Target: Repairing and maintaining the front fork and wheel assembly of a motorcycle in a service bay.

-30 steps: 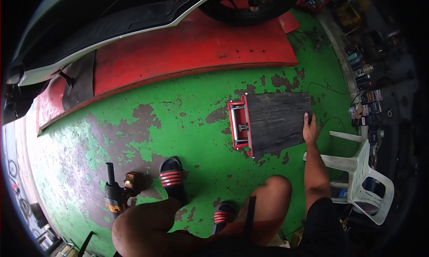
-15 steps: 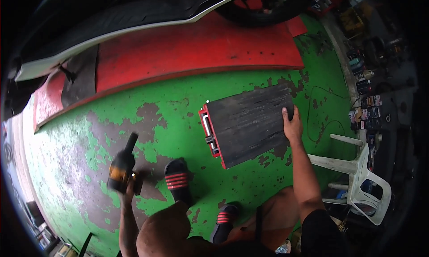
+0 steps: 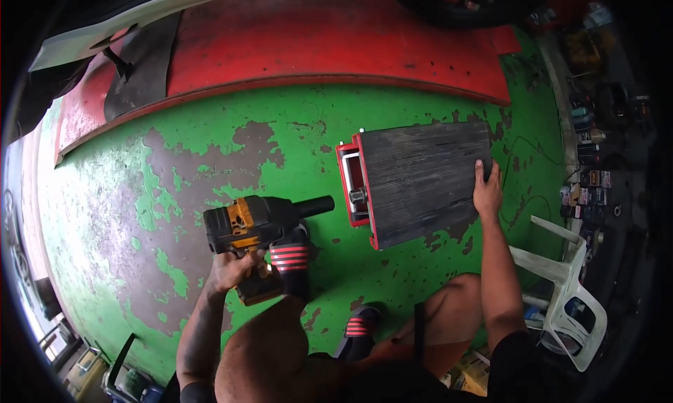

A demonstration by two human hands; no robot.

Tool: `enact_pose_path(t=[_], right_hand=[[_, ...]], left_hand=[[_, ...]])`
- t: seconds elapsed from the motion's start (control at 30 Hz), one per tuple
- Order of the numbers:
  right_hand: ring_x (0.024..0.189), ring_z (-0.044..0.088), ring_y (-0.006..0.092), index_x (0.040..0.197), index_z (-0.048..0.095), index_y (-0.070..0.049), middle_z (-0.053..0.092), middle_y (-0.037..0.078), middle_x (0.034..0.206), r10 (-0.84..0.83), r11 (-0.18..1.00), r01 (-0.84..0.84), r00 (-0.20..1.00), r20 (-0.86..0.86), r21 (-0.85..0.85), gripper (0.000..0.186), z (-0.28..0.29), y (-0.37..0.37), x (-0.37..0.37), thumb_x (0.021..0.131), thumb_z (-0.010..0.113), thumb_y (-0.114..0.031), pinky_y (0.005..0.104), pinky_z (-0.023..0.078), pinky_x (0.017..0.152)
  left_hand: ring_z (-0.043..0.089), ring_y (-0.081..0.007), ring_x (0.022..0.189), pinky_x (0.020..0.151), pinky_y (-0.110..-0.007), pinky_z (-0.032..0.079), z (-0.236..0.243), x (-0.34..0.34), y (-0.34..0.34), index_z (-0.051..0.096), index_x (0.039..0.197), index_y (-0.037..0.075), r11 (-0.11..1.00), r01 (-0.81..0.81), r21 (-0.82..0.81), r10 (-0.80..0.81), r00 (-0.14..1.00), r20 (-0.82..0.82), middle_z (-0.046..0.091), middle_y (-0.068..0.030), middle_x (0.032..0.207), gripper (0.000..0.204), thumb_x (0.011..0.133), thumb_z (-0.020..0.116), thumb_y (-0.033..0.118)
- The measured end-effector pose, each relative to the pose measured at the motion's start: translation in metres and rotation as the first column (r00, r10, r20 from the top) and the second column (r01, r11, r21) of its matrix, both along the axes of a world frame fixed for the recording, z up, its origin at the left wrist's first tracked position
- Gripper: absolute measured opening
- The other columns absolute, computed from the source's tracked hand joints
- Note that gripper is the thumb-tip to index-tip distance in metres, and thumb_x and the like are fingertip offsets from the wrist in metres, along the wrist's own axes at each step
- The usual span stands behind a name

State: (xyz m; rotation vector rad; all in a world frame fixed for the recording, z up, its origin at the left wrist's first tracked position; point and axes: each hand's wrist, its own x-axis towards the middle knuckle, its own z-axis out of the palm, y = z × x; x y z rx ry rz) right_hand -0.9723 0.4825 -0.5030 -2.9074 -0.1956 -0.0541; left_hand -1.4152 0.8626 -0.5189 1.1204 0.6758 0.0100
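My left hand (image 3: 230, 268) grips a black and yellow cordless impact wrench (image 3: 261, 224) by its handle, held above the green floor with its nose pointing right. My right hand (image 3: 487, 189) holds the right edge of a dark ribbed board with a red frame (image 3: 417, 180) at its left end. The board lies low over the floor, in front of my knees. My feet wear black sandals with red stripes (image 3: 291, 257), one just under the wrench.
A red ramp (image 3: 315, 49) runs across the far side, with a white vehicle body and a tyre above it. A white plastic chair (image 3: 571, 301) stands at the right. Bottles and cans (image 3: 585, 168) line the right edge. The green floor paint (image 3: 140, 193) is worn.
My left hand lifted the impact wrench off the floor and swung it up and right toward the board. My right hand shifted the board left, then back right.
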Motion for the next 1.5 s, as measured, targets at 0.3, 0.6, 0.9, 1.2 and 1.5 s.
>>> enact_pose_path(t=[0.3,0.6,0.9,1.2,1.5], right_hand=[[0.119,0.056,0.0388,0.146,0.039,-0.012,0.051,0.017,0.139,-0.156,0.988,0.155,0.988,-0.015,-0.025,0.078,-0.004,-0.012,-0.031,0.094,0.039,-0.069,0.0488,0.047,0.096],[0.117,0.057,0.0402,0.147,0.036,-0.011,0.053,0.018,0.135,-0.071,0.997,0.073,0.995,-0.076,0.032,0.073,-0.004,-0.023,-0.017,0.096,0.045,-0.062,0.05,0.047,0.095],[0.12,0.055,0.0406,0.143,0.041,-0.006,0.051,0.02,0.137,-0.052,0.998,0.054,0.998,-0.036,0.045,0.07,-0.014,-0.022,-0.011,0.097,0.046,-0.059,0.0483,0.046,0.097],[0.119,0.055,0.0392,0.143,0.041,-0.005,0.052,0.02,0.135,-0.04,0.997,0.041,0.999,-0.02,0.058,0.069,-0.01,-0.017,-0.014,0.099,0.043,-0.057,0.0472,0.046,0.097],[0.134,0.04,0.0395,0.149,0.033,-0.006,0.036,0.02,0.149,0.006,0.999,-0.005,0.999,0.05,-0.038,0.071,-0.038,-0.023,-0.011,0.1,0.042,-0.056,0.0477,0.039,0.108]], left_hand=[[0.061,-0.0142,0.069,0.063,-0.029,0.052,-0.019,0.041,-0.009,0.061,0.116,0.0,0.99,0.073,-0.117,-0.066,0.996,0.067,0.068,-0.0104,0.112,0.028,0.095,0.061,0.02],[0.062,-0.0146,0.067,0.06,-0.029,0.054,-0.028,0.071,0.003,0.059,0.12,0.0,0.951,0.1,-0.294,-0.089,0.995,0.053,0.069,-0.0126,0.109,0.038,0.09,0.067,0.022],[0.071,-0.0255,0.095,0.071,-0.034,0.059,-0.047,0.087,0.032,0.054,0.133,0.001,0.854,0.27,-0.444,-0.236,0.963,0.131,0.066,-0.0205,0.119,0.047,0.089,0.068,0.008],[0.057,-0.0129,0.066,0.061,-0.029,0.051,-0.047,0.08,0.005,0.06,0.107,0.003,0.904,0.151,-0.4,-0.115,0.987,0.114,0.065,-0.0078,0.091,0.025,0.087,0.071,0.012],[0.057,-0.014,0.066,0.061,-0.031,0.052,-0.051,0.086,0.016,0.059,0.113,0.003,0.88,0.159,-0.447,-0.159,0.987,0.037,0.065,-0.0069,0.094,0.029,0.088,0.069,0.012]])
